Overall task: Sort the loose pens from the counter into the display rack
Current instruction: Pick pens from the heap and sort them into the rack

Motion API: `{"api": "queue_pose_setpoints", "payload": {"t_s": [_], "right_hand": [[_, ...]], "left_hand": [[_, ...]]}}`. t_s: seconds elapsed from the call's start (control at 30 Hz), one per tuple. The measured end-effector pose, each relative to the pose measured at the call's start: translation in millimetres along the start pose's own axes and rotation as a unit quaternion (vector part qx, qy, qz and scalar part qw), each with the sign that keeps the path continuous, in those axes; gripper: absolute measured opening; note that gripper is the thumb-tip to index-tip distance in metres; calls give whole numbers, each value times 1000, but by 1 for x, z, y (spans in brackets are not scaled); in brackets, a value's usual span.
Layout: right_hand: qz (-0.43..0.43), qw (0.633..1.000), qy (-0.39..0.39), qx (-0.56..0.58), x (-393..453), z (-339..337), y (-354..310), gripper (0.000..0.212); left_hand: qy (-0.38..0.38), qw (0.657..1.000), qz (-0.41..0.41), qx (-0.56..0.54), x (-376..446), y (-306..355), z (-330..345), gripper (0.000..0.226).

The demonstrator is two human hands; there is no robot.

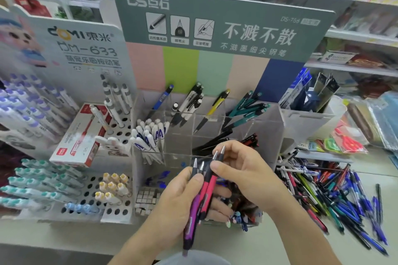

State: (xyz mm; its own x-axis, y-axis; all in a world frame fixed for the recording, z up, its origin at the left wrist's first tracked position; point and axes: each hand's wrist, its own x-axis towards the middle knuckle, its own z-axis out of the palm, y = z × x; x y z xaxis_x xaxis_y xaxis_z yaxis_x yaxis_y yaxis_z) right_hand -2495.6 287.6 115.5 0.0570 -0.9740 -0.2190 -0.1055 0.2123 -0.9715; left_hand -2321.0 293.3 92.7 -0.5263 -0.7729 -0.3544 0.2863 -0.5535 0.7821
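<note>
Nearest the camera, the left hand [183,198] closes its grip around a small bunch of pens [201,189], slim plastic barrels in pink, red and purple with dark rubbery sleeves and pointed silver tips aimed up and away. Its thumb lies across the front of the barrels, with the other fingers curled behind. The right hand [243,170] comes in from the right, its grip pinching the upper end of one pink pen in that bunch between thumb and fingers.

Just right of the hands, a heap of loose pens [336,196] sprawls on the pale, smooth tabletop [280,241], mostly blue, with some black, red and green.

Straight behind the hands stands the display rack [265,133], a clear, hard plastic box split into square cells. Its near cells hold blue pens and dark ones; a left cell holds white pens with blue print; the back row holds a blue pen, black-and-white pens, a yellow pen and teal pens, all leaning.

Left of it, a white perforated stand [90,196] carries capped pens in round holes, and a red-and-white carton [79,137] lies beyond.
</note>
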Motion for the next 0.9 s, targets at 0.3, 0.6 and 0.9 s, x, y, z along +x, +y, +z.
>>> {"api": "queue_pose_setpoints", "payload": {"t_s": [0.3,0.6,0.9], "right_hand": [[-69,989,120,54,-8,-26,-29,10],[-104,978,103,151,-29,17,-6,25],[-55,996,67,8,-35,5,14,18]], "left_hand": [[102,990,59,77,2,11,-13,46],[136,989,42,-43,4,13,-1,50],[61,991,60,102,9,25,-6,39]]}}
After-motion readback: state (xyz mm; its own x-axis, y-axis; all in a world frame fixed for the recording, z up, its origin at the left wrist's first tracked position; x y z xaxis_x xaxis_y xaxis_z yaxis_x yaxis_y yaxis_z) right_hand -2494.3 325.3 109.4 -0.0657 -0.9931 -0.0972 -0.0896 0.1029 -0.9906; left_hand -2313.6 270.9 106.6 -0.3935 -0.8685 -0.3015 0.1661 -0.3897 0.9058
